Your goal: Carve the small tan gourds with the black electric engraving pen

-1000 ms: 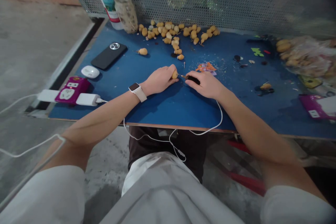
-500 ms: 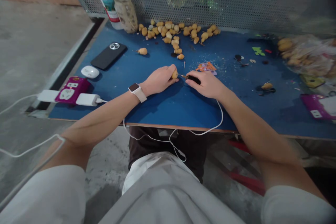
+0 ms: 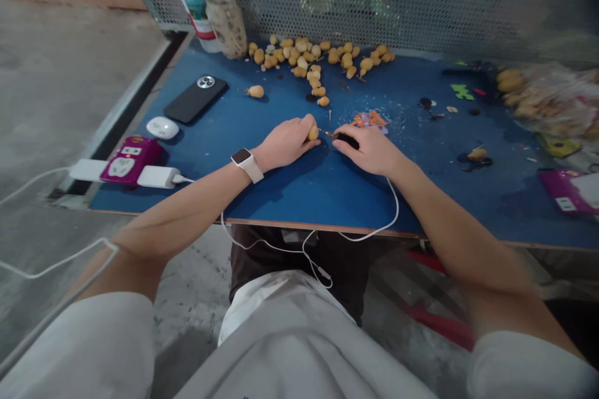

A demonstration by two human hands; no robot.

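Note:
My left hand [image 3: 292,142], with a watch [image 3: 247,164] on its wrist, grips a small tan gourd [image 3: 313,132] between thumb and fingers. Opposite it, my right hand [image 3: 367,148] is closed around a black-handled tool [image 3: 347,139] with a thin metal tip. That tip points left at the gourd; whether it touches the skin is too small to tell. A white cable [image 3: 397,199] runs down from beneath my right hand. Just beyond the hands lie an orange and purple scrap [image 3: 369,120] and pale crumbs.
Several small gourds [image 3: 299,53] are heaped along the perforated metal panel [image 3: 421,6]. At left are a phone [image 3: 196,100], a white case [image 3: 162,128], a purple power strip [image 3: 126,159], a bottle [image 3: 199,12] and a jar [image 3: 226,25]. A plastic bag [image 3: 552,90] lies far right.
The whole view has shifted very slightly. Both hands keep the same grip and nearly the same place, with the tool tip still at the gourd.

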